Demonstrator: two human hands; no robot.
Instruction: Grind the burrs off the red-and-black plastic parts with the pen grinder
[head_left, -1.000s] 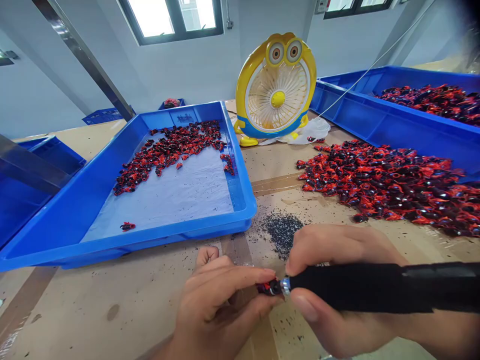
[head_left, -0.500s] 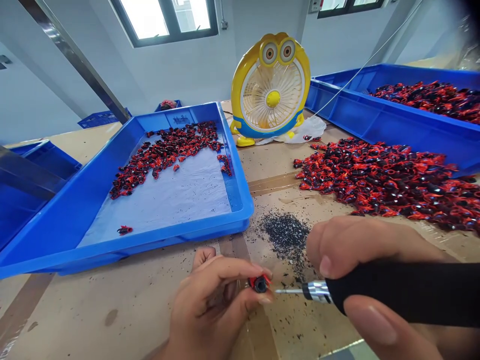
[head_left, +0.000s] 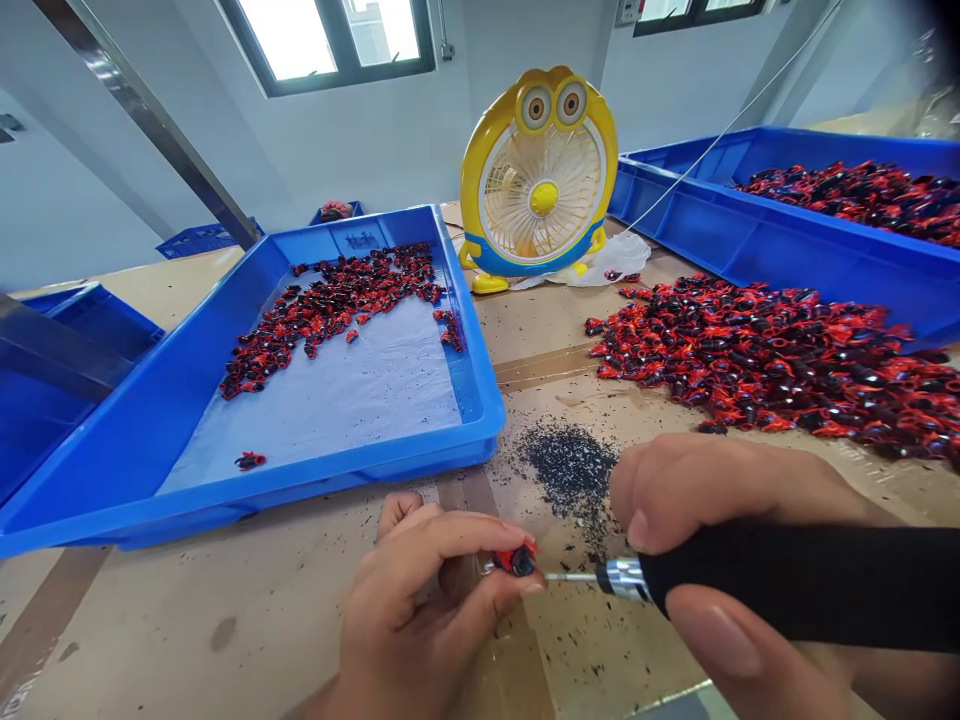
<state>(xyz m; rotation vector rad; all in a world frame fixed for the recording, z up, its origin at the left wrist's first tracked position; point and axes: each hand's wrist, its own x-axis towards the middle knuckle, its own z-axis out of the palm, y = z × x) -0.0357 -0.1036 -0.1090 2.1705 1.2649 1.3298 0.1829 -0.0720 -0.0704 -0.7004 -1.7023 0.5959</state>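
Note:
Between the thumb and fingers of my left hand [head_left: 427,590] is a small red and black plastic part [head_left: 517,560], its round dark opening turned toward me. My right hand [head_left: 735,540] grips a black pen-shaped rotary tool [head_left: 810,580] with a silver collar and a thin metal bit [head_left: 571,577]. The bit points left, its tip close beside the part and my left fingertips; whether it touches the part I cannot tell. Behind my hands, a heap of black shavings [head_left: 570,465] lies on the brown table covering [head_left: 300,600].
A blue tray [head_left: 300,480] on the left holds many similar red and black parts [head_left: 337,300]. On the right lies a large pile of parts [head_left: 765,350] in front of another blue tray [head_left: 787,230]. A yellow fan [head_left: 544,200] stands at the back.
My right hand and the rotary tool have shifted slightly left. The part has turned a little in my left fingers, and its opening shows at a different angle.

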